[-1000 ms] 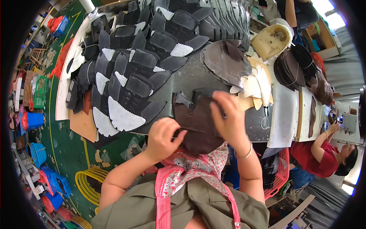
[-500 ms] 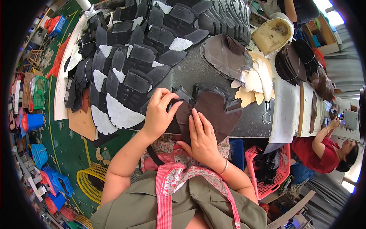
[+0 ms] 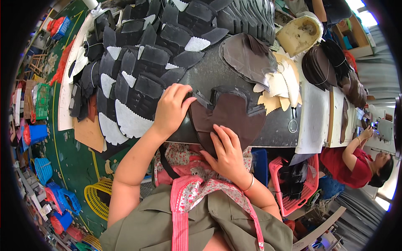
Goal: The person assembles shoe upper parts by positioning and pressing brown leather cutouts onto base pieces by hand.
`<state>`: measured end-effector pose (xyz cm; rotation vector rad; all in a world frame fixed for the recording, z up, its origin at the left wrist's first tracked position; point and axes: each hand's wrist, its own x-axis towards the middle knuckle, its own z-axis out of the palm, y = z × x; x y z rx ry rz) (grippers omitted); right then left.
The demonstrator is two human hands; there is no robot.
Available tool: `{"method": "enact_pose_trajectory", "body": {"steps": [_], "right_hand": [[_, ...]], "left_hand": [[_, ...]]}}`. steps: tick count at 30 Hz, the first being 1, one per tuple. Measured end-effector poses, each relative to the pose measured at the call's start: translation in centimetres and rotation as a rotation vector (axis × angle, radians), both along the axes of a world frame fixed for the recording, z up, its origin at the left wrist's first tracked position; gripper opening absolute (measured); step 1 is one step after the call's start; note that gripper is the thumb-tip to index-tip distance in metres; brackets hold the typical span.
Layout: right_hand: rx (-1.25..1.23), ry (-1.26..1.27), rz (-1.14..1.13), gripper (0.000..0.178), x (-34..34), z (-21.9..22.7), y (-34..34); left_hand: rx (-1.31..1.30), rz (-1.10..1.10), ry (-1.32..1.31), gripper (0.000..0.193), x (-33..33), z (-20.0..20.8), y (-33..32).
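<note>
Brown piece partly hidden under right hand, contact with left hand unclear, black pieces cut off at top edge, far-left clutter too small to identify

Grn flr w/ yel line, gry curtain at R.

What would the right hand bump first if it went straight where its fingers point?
The right hand rests on a notched, dark brown piece; ahead, it would likely first meet the ragged grey strip at its far edge, though depth is unclear.
</note>
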<state>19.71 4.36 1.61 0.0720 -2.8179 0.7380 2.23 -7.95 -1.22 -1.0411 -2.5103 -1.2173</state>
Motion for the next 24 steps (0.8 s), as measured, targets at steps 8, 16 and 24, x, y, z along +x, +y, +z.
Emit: {"method": "enact_pose_trajectory", "body": {"steps": [8,16,24], "right_hand": [[-0.065,0.075,-0.044,0.035,0.6,-0.4,0.5],[-0.054,0.124,-0.050,0.023,0.7,-0.7,0.2],[-0.063,0.191,-0.194,0.019,-0.2,-1.2,-0.9]], "left_hand": [[-0.027,-0.777,-0.048,0.024,0.7,2.1,-1.3],[-0.087,-0.807,0.068,0.012,1.1,1.1,-1.0],[-0.060,-0.659,0.029,0.016,1.8,1.0,0.0]]}}
